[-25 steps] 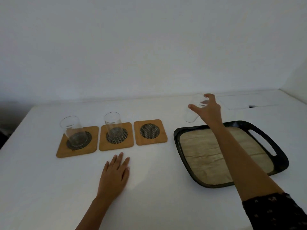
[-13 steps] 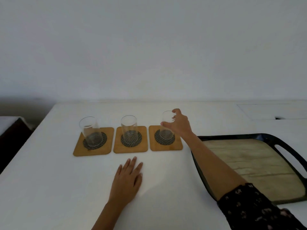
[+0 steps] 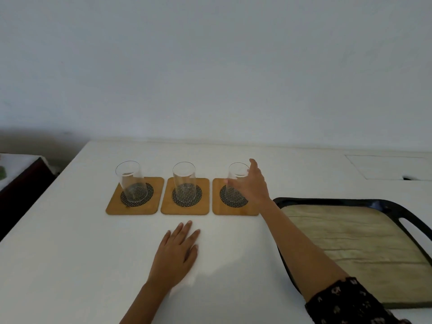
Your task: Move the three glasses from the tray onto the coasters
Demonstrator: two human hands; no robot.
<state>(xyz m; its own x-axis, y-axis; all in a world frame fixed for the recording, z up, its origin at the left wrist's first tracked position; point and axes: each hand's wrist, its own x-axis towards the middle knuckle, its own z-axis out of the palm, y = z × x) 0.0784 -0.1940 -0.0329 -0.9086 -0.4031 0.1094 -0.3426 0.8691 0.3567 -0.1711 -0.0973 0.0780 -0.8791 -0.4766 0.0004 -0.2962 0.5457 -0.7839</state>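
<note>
Three clear glasses stand upright on three wooden coasters in a row. The left glass (image 3: 131, 181) is on the left coaster (image 3: 112, 206), the middle glass (image 3: 184, 181) on the middle coaster (image 3: 168, 206), and the right glass (image 3: 237, 176) on the right coaster (image 3: 218, 209). My right hand (image 3: 253, 185) is beside the right glass, fingers straightened and spread, thumb across its front. Palm down, my left hand (image 3: 177, 251) lies flat on the white table in front of the coasters. The black tray (image 3: 327, 201) at the right holds no glass.
The tray has a beige liner and a cut-out handle (image 3: 416, 232) on its right side. The white table's left edge (image 3: 46, 190) drops to a dark floor and a low piece of furniture. A wall stands behind the table.
My right hand carried the third glass from the tray to the right coaster, set it down, and its fingers have loosened. The left hand stayed flat.
</note>
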